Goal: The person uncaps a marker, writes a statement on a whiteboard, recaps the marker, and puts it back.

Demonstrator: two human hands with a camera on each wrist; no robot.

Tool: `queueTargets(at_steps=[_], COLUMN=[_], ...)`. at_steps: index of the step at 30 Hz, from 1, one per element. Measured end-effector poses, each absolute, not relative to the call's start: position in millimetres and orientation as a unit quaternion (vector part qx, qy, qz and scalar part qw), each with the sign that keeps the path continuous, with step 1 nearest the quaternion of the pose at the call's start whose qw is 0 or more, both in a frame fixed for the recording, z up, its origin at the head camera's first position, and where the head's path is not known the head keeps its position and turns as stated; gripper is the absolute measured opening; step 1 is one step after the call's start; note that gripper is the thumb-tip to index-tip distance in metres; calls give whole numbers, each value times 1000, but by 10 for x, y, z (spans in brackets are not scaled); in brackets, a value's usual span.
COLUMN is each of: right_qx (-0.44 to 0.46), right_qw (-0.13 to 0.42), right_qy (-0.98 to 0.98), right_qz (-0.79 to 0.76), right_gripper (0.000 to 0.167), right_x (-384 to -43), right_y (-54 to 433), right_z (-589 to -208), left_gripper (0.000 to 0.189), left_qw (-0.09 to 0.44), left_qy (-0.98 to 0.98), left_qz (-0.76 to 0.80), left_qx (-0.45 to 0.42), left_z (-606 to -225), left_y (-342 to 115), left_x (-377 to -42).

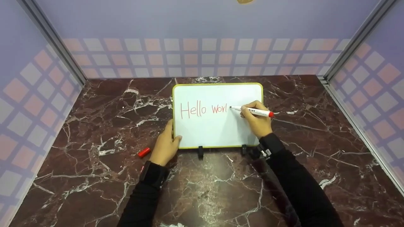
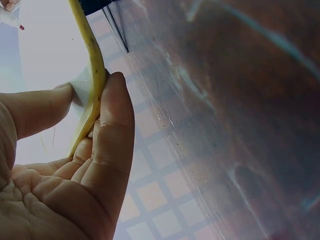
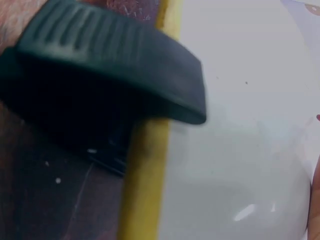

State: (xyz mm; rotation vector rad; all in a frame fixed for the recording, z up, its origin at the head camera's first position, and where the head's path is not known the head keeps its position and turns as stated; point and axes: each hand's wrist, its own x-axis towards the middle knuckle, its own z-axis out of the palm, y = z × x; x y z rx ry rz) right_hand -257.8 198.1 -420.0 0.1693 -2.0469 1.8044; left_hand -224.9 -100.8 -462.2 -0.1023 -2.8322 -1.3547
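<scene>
Above the marbled tabletop [image 1: 94, 189], the left grip [image 1: 164, 146] pinches a whiteboard [image 1: 205, 132], the right grip [image 1: 257, 122] a marker [image 1: 260, 112].

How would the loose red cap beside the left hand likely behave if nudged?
The red cap would probably roll, since it looks roughly cylindrical and lies on its side on the tabletop. It is likely light, being much smaller than the left hand. It should be fairly stiff, as its outline looks undented.
</scene>
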Motion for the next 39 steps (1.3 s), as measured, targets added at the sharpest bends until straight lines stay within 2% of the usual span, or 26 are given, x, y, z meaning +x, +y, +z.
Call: queueTargets(at_steps=[6,39], right_qx=[66,69], right_qw=[208,161], right_qy=[-731,-750], right_qz=[647,638], right_gripper=[10,10], right_x=[-2581,-2559], right_y=[1975,2007], right_z=[-4210,-4213], left_gripper=[69,69], left_qw=[-3,-4], left_qy=[-904,-904], left_qz=[-427,-426], left_qx=[-29,-29], left_z=[-4621,-4610], left_y=[-1008,-1007], left_x=[-2245,-2242])
